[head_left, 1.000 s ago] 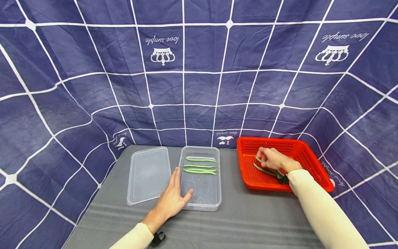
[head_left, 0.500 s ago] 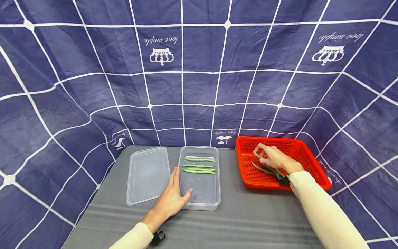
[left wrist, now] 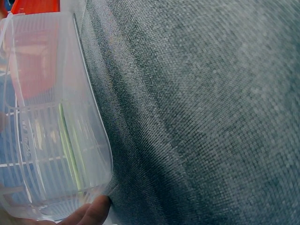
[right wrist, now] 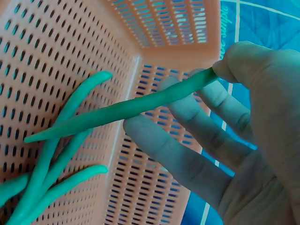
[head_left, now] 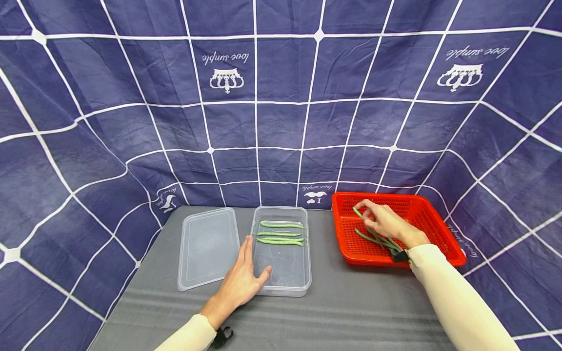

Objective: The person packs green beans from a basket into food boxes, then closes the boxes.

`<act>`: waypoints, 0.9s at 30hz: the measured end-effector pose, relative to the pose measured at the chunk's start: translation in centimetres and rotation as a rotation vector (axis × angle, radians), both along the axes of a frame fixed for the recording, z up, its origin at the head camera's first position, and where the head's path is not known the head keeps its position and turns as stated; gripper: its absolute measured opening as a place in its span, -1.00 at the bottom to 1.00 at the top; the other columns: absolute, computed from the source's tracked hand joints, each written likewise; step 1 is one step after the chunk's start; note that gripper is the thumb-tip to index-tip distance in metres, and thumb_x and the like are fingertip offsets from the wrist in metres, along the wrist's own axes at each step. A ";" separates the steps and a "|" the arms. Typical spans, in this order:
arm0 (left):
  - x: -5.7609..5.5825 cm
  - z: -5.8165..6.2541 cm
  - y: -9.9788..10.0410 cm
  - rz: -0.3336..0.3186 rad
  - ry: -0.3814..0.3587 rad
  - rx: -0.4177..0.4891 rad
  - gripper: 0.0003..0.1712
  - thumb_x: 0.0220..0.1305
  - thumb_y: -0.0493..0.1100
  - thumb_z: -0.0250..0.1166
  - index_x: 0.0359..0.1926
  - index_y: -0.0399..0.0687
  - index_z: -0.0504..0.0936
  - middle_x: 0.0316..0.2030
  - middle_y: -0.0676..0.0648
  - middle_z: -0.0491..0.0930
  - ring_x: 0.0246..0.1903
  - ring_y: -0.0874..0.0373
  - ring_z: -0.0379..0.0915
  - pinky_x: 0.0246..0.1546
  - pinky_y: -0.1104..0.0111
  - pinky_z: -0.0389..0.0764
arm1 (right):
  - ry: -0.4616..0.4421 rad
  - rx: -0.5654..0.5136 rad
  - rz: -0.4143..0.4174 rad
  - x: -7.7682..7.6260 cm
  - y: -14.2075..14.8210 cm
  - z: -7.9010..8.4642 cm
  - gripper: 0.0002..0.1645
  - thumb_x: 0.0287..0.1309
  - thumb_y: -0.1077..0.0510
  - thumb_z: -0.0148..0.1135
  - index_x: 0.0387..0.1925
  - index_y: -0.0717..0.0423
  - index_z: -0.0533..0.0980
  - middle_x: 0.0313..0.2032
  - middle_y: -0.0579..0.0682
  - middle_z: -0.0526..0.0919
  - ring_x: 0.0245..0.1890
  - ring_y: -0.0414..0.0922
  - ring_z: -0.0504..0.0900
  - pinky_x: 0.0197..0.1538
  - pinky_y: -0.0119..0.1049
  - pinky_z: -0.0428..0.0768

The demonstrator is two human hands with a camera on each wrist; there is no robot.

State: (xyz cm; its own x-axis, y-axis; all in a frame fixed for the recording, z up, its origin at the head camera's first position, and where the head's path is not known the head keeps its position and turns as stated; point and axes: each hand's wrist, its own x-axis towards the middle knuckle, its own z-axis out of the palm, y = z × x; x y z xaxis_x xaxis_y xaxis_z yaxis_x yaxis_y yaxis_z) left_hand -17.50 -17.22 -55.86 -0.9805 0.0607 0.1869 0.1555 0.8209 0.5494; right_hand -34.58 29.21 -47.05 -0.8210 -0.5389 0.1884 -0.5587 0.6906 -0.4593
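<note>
My right hand [head_left: 385, 222] is over the red basket [head_left: 351, 256], pinching one green bean [right wrist: 126, 107] at its end between thumb and fingers. In the right wrist view that bean stretches across several other green beans [right wrist: 43, 176] lying in the basket. My left hand [head_left: 241, 283] rests against the left side of the clear plastic container [head_left: 281, 293], fingers extended along its wall and thumb over the rim. Inside the container, several green beans [head_left: 281, 240] lie side by side across its far half. The left wrist view has the left fingertips [left wrist: 97, 211] at the container's edge.
The flat clear lid [head_left: 208, 248] lies on the grey tabletop [head_left: 325, 312], left of the container. A blue cloth [head_left: 281, 122] with white lines stands behind and on both sides. A stretch of tabletop separates container and basket.
My right hand has risen slightly inside the basket, bringing the pinched green bean up and away from the others, so more of it shows. The left hand has stayed at the container.
</note>
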 end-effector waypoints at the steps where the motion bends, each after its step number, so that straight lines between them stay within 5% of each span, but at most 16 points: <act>1: 0.0 0.0 0.0 0.000 0.003 0.001 0.30 0.51 0.25 0.48 0.88 -0.31 0.01 0.83 -0.38 0.16 0.53 -0.43 0.61 0.34 -0.22 0.77 | 0.003 -0.011 0.002 0.1 -0.1 0.0 -0.45 0.34 0.47 0.36 0.30 0.09 0.61 -0.30 -0.11 0.81 -0.37 -0.22 0.67 -0.24 -0.35 0.61; 10: 0.0 0.0 0.0 0.000 0.004 0.004 0.28 0.53 0.25 0.47 0.88 -0.31 0.01 0.83 -0.39 0.15 0.56 -0.43 0.57 0.39 -0.23 0.75 | -0.008 -0.051 0.001 0.8 -1.5 0.7 -0.31 0.16 0.50 0.42 0.33 0.10 0.63 -0.20 -0.01 0.82 -0.29 -0.24 0.78 -0.10 -0.09 0.81; 17: 0.0 0.1 0.0 0.001 0.004 0.007 0.28 0.52 0.24 0.47 0.88 -0.31 0.01 0.83 -0.38 0.15 0.56 -0.44 0.58 0.37 -0.23 0.76 | -0.007 -0.056 0.006 1.3 -2.1 1.1 -0.28 0.21 0.51 0.41 0.37 0.04 0.65 -0.17 -0.07 0.83 -0.29 -0.21 0.77 -0.13 -0.28 0.72; 27: 0.1 0.0 0.0 0.001 0.009 -0.002 0.29 0.51 0.25 0.48 0.88 -0.30 0.01 0.83 -0.37 0.16 0.52 -0.41 0.62 0.32 -0.21 0.79 | 0.081 -0.015 -0.043 2.4 -3.3 1.8 -0.52 0.28 0.44 0.51 0.19 0.09 0.79 -0.10 -0.06 0.92 -0.13 -0.13 0.85 0.04 0.02 0.85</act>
State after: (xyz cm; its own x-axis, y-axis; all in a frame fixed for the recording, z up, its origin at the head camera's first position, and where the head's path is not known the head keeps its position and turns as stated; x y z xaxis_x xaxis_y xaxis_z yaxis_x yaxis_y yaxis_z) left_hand -17.43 -17.24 -55.84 -0.9789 0.0599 0.1952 0.1592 0.8222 0.5464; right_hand -32.22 25.92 -45.25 -0.8250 -0.5005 0.2626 -0.5646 0.7082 -0.4240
